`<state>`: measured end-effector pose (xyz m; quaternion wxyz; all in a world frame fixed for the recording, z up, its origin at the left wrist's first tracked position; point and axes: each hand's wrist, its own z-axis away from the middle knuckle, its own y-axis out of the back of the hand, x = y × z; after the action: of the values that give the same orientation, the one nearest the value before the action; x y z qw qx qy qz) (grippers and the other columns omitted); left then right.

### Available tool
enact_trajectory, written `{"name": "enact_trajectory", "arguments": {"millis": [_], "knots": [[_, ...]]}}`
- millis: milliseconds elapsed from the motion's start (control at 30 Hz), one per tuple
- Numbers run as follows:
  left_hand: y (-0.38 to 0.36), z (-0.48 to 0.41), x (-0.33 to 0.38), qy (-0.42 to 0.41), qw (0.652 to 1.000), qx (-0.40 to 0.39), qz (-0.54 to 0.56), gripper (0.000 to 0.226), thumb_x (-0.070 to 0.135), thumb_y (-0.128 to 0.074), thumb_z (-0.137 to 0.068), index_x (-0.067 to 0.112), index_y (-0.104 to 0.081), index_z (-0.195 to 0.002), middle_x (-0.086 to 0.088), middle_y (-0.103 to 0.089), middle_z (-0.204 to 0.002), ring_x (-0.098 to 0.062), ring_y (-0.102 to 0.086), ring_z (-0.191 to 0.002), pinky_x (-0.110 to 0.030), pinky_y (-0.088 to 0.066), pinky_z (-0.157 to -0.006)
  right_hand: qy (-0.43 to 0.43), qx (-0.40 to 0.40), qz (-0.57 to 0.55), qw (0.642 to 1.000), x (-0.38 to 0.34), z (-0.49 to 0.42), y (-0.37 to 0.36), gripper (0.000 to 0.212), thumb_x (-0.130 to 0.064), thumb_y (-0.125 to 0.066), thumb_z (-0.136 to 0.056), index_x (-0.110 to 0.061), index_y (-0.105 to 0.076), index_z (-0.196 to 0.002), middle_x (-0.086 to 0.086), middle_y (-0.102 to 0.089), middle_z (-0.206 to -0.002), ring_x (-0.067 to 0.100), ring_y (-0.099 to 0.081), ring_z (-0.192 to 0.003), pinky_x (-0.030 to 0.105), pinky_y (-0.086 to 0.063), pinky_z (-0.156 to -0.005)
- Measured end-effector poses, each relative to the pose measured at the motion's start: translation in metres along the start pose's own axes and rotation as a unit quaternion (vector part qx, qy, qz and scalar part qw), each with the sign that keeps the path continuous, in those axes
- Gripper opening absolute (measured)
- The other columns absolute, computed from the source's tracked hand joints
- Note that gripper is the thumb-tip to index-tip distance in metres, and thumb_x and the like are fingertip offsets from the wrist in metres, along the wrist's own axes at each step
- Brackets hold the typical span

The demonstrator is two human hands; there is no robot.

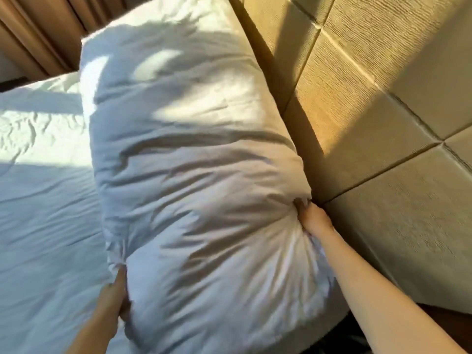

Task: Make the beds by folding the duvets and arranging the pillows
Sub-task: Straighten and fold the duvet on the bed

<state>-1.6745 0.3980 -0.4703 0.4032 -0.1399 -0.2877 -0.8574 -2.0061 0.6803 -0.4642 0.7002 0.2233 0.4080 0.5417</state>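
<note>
A large white pillow fills the middle of the head view, lying lengthwise along the padded headboard. My left hand grips the pillow's near left edge, with the cloth bunched above my fingers. My right hand grips the pillow's right edge next to the headboard, and the cloth puckers into folds around it. Beyond it, a second white pillow lies further along the headboard. The white bed sheet spreads out to the left.
Brown curtains hang at the top left behind the bed. The beige headboard runs diagonally down the right side. A dark gap shows at the lower right beside the bed. Sunlight patches fall across the sheet and pillows.
</note>
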Motion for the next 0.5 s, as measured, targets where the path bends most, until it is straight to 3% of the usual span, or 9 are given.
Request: {"name": "enact_trajectory", "arguments": {"millis": [67, 133, 233, 267, 333, 400, 433, 500], "knots": [[-0.003, 0.019, -0.007, -0.03, 0.999, 0.009, -0.014, 0.064, 0.046, -0.042, -0.096, -0.009, -0.046, -0.128, -0.019, -0.057, -0.102, -0.036, -0.054, -0.094, -0.04, -0.039, -0.079, 0.01, -0.02, -0.014, 1.0, 0.008, 0.013, 0.013, 0.062, -0.06, -0.026, -0.094, -0.024, -0.03, -0.145, 0.01, -0.048, -0.14, 0.035, -0.043, -0.128, 0.049, -0.029, -0.108], [-0.005, 0.04, -0.013, -0.089, 0.995, -0.008, -0.033, 0.052, 0.035, -0.041, -0.099, -0.003, -0.04, -0.135, -0.013, -0.051, -0.125, -0.033, -0.047, -0.119, -0.042, -0.034, -0.1, -0.016, -0.05, -0.016, 0.998, 0.033, 0.03, 0.02, 0.078, -0.075, -0.032, -0.084, -0.031, -0.019, -0.148, 0.004, -0.036, -0.149, 0.034, -0.031, -0.137, 0.052, -0.016, -0.113], [-0.001, 0.066, -0.038, -0.089, 0.993, -0.072, 0.0, 0.063, 0.051, -0.043, -0.093, 0.021, -0.027, -0.146, 0.0, -0.033, -0.15, -0.025, -0.033, -0.136, -0.047, -0.026, -0.112, -0.109, -0.083, -0.184, 0.973, 0.082, 0.067, 0.016, 0.116, -0.087, -0.055, -0.057, -0.026, -0.018, -0.149, 0.003, -0.03, -0.151, 0.03, -0.031, -0.137, 0.05, -0.026, -0.113], [0.001, 0.074, -0.049, -0.071, 0.993, -0.088, 0.015, 0.069, 0.057, -0.045, -0.089, 0.028, -0.022, -0.147, 0.004, -0.028, -0.151, -0.025, -0.03, -0.138, -0.052, -0.024, -0.112, -0.126, -0.084, -0.243, 0.958, 0.092, 0.084, 0.016, 0.112, -0.08, -0.06, -0.061, -0.022, -0.021, -0.149, 0.004, -0.032, -0.15, 0.028, -0.034, -0.135, 0.047, -0.03, -0.111], [0.007, 0.081, -0.077, -0.064, 0.992, -0.106, 0.03, 0.076, 0.055, -0.054, -0.085, 0.033, -0.018, -0.148, 0.003, -0.024, -0.154, -0.027, -0.028, -0.139, -0.054, -0.023, -0.111, -0.159, -0.063, -0.314, 0.934, 0.109, 0.107, 0.007, 0.084, -0.058, -0.059, -0.082, -0.014, -0.028, -0.146, 0.007, -0.045, -0.138, 0.027, -0.046, -0.124, 0.039, -0.038, -0.101], [0.009, 0.085, -0.108, -0.058, 0.991, -0.121, 0.001, 0.098, 0.059, -0.069, -0.072, 0.031, -0.015, -0.148, 0.001, -0.025, -0.153, -0.026, -0.028, -0.138, -0.051, -0.023, -0.11, -0.156, -0.046, -0.385, 0.908, 0.117, 0.126, -0.008, 0.057, -0.04, -0.054, -0.093, -0.014, -0.035, -0.14, 0.006, -0.059, -0.112, 0.023, -0.059, -0.097, 0.034, -0.042, -0.078], [0.009, 0.088, -0.121, -0.044, 0.989, -0.138, -0.015, 0.112, 0.067, -0.073, -0.061, 0.032, -0.013, -0.149, 0.002, -0.023, -0.154, -0.025, -0.026, -0.139, -0.052, -0.021, -0.111, -0.147, -0.039, -0.414, 0.898, 0.116, 0.136, -0.016, 0.048, -0.036, -0.051, -0.096, -0.018, -0.037, -0.138, 0.006, -0.062, -0.105, 0.022, -0.06, -0.088, 0.034, -0.043, -0.074], [0.007, 0.092, -0.133, -0.025, 0.989, -0.146, -0.017, 0.11, 0.068, -0.071, -0.063, 0.036, -0.008, -0.148, 0.005, -0.018, -0.155, -0.026, -0.024, -0.141, -0.057, -0.018, -0.111, -0.141, -0.009, -0.459, 0.877, 0.113, 0.151, -0.028, 0.039, -0.037, -0.046, -0.098, -0.025, -0.041, -0.134, 0.007, -0.063, -0.112, 0.025, -0.062, -0.093, 0.036, -0.046, -0.077]]}}
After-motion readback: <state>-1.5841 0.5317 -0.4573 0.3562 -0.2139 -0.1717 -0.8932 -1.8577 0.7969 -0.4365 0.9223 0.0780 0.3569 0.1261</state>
